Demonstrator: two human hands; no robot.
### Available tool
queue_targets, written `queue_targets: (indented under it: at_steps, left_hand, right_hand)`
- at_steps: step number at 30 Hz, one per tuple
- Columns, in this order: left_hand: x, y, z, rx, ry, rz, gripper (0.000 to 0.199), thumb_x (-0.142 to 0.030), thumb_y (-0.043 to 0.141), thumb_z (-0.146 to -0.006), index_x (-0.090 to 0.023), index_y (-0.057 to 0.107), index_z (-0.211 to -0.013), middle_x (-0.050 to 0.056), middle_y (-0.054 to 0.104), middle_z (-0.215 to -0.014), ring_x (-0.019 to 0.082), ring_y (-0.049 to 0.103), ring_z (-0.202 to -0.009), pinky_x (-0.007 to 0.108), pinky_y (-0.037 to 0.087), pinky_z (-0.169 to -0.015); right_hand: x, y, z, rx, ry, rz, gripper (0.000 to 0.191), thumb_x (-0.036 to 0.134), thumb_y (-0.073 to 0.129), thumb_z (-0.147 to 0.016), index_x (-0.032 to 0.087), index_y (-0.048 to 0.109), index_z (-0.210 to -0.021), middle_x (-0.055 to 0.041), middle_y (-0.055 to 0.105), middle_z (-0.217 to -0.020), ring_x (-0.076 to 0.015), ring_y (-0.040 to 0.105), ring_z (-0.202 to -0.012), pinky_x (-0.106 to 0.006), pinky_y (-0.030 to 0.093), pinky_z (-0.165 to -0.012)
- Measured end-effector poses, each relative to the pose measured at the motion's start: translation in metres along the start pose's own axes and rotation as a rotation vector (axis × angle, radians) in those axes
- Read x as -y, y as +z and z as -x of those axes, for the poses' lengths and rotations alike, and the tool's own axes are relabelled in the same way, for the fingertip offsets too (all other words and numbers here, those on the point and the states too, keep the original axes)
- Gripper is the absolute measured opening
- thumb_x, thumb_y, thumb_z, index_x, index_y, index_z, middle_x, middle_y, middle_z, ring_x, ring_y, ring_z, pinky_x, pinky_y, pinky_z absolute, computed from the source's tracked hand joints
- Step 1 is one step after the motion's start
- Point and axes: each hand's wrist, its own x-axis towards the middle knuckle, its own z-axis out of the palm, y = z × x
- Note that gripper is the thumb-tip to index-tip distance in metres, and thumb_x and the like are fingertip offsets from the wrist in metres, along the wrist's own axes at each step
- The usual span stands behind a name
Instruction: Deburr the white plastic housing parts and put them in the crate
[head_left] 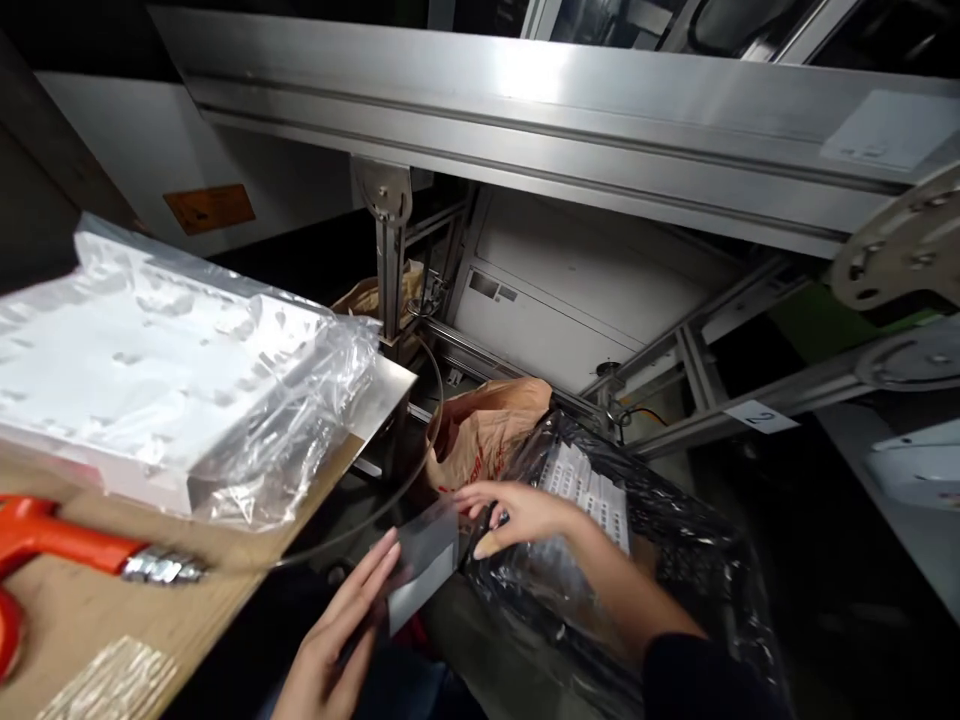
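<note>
Between my hands is a thin, partly see-through sheet (426,565) with a whitish lower part. My left hand (341,635) is at its left edge, fingers extended and close together against it. At its upper right corner is my right hand (517,512), thumb and fingers bent around something small and dark that I cannot make out. Below and beyond the right hand, a black plastic bag (697,540) lines a container with white perforated pieces (581,480) inside. A brown paper bag (487,425) stands open just behind.
On the wooden bench (247,590) at left lie a plastic-wrapped white tray (150,370) and an orange air gun (75,540) with a thin hose. An aluminium beam (525,120) crosses above; metal frame legs stand behind the bags.
</note>
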Motion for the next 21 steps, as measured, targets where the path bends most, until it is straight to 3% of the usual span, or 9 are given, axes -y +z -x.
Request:
queue_targets:
  at_steps: [2,4,7,10,12,13,15,18,21]
  left_hand:
    - [-0.004,0.015,0.005,0.052,0.059,-0.047,0.047,-0.031,0.047,-0.101,-0.041,0.052,-0.146,-0.004,0.038,-0.163,0.028,0.031,-0.151,0.042,0.027,-0.124]
    - [-0.008,0.024,0.012,0.150,0.083,-0.051,0.045,-0.030,0.041,-0.102,-0.040,0.054,-0.144,-0.002,0.036,-0.164,0.028,0.037,-0.149,0.043,0.030,-0.123]
    - [-0.006,0.022,0.018,0.301,0.069,0.048,0.039,-0.032,0.041,-0.103,-0.037,0.079,-0.110,0.000,0.048,-0.157,0.029,0.044,-0.145,0.044,0.034,-0.121]
    - [0.008,0.013,0.002,0.220,-0.032,0.314,0.047,-0.039,0.055,-0.099,-0.028,0.073,-0.056,0.002,0.069,-0.133,0.029,0.046,-0.142,0.044,0.032,-0.121]
    - [0.018,0.016,-0.020,0.121,-0.233,0.575,0.034,-0.045,0.066,-0.092,-0.028,0.073,-0.064,0.001,0.070,-0.132,0.027,0.050,-0.139,0.040,0.030,-0.122]
    - [0.022,0.021,-0.034,0.140,-0.378,0.678,0.021,-0.047,0.071,-0.089,-0.029,0.077,-0.081,0.001,0.067,-0.136,0.025,0.051,-0.137,0.039,0.030,-0.121]
    - [0.027,0.038,-0.061,0.287,-0.576,0.781,0.037,-0.051,0.075,-0.086,-0.024,0.076,-0.111,0.011,0.068,-0.133,0.028,0.064,-0.122,0.046,0.042,-0.112]
    - [0.037,0.067,-0.096,0.484,-0.704,0.898,0.054,-0.047,0.087,-0.074,-0.008,0.074,-0.109,0.020,0.075,-0.107,0.028,0.074,-0.091,0.043,0.056,-0.090]
    - [0.059,0.085,-0.119,0.445,-0.751,1.000,0.048,-0.035,0.093,-0.068,-0.010,0.072,-0.104,0.009,0.074,-0.087,0.018,0.071,-0.075,0.034,0.058,-0.078]
  right_hand:
    - [-0.025,0.037,0.025,-0.067,0.018,-0.009,0.041,0.041,0.085,-0.071,0.020,0.077,-0.105,-0.0036,0.078,-0.092,-0.0155,0.070,-0.080,-0.022,0.054,-0.062]
    - [-0.040,0.053,0.039,-0.153,0.032,0.014,0.028,0.045,0.081,-0.077,0.019,0.079,-0.086,-0.0024,0.075,-0.077,-0.0142,0.066,-0.067,-0.023,0.051,-0.058]
    - [-0.042,0.039,0.054,-0.279,0.038,0.076,0.018,0.039,0.079,-0.082,0.022,0.080,-0.081,-0.0036,0.075,-0.078,-0.0166,0.065,-0.071,-0.027,0.052,-0.064]
    - [-0.029,0.006,0.059,-0.303,0.025,0.112,0.012,0.034,0.074,-0.087,0.023,0.081,-0.086,-0.0044,0.077,-0.086,-0.0191,0.070,-0.083,-0.031,0.055,-0.077]
    - [-0.018,-0.010,0.052,-0.221,0.003,0.115,0.013,0.034,0.073,-0.088,0.024,0.081,-0.087,-0.0041,0.079,-0.089,-0.0202,0.073,-0.086,-0.033,0.056,-0.080]
    - [-0.014,-0.014,0.045,-0.157,-0.013,0.116,0.014,0.035,0.073,-0.088,0.024,0.081,-0.087,-0.0038,0.080,-0.090,-0.0206,0.074,-0.087,-0.033,0.057,-0.081]
    - [-0.009,-0.017,0.028,-0.017,-0.046,0.128,0.013,0.035,0.072,-0.089,0.026,0.082,-0.088,-0.0028,0.080,-0.091,-0.0206,0.076,-0.089,-0.034,0.058,-0.084]
    - [-0.013,-0.020,0.000,0.139,-0.068,0.174,0.013,0.033,0.070,-0.090,0.027,0.082,-0.090,-0.0018,0.081,-0.093,-0.0198,0.076,-0.091,-0.034,0.059,-0.088]
    - [-0.036,-0.037,-0.029,0.223,-0.008,0.264,0.016,0.031,0.069,-0.091,0.027,0.080,-0.101,-0.0014,0.080,-0.104,-0.0185,0.075,-0.097,-0.033,0.058,-0.090]
